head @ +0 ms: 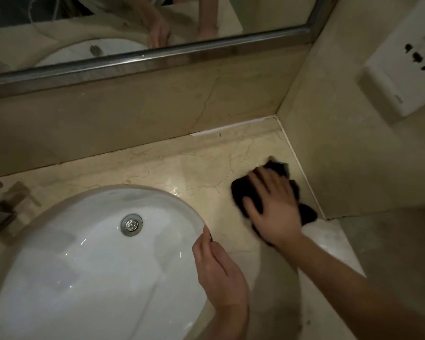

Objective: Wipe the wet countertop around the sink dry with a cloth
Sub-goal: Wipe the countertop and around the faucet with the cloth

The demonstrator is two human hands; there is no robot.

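The right hand (274,207) presses flat, fingers spread, on the dark cloth (304,212) lying on the counter (206,173) right of the sink (84,253), near the side wall. The left hand (219,271) rests at the sink's rim, fingers loosely curled, pinching something small and dark I cannot make out.

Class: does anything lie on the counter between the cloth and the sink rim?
Nothing visible does. The counter from the cloth, under the right hand, to the sink rim is bare.

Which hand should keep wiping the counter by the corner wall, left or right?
Right. The right hand already presses the dark cloth flat on the countertop there; the left hand rests at the sink rim.
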